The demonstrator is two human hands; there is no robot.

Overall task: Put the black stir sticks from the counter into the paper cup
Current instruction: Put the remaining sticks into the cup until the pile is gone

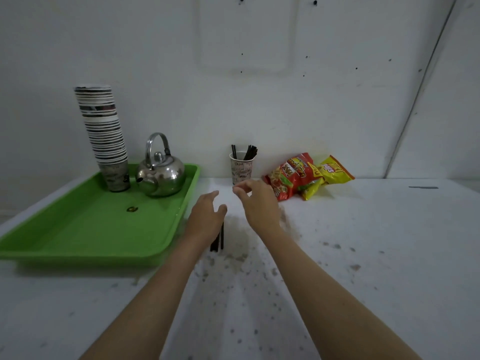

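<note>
A printed paper cup (242,169) stands against the back wall with several black stir sticks (250,152) upright in it. More black stir sticks (220,239) lie on the white counter (363,242), partly hidden under my left hand (206,216). That hand hovers over them, palm down, with fingers and thumb spread. My right hand (258,203) is just in front of the cup's base, its fingers loosely curled and fingertips a little apart, with nothing visible in them.
A green tray (85,229) at the left carries a tall stack of paper cups (104,136) and a steel kettle (161,175). Red and yellow snack packets (304,175) lie right of the cup. Brown crumbs and stains speckle the counter.
</note>
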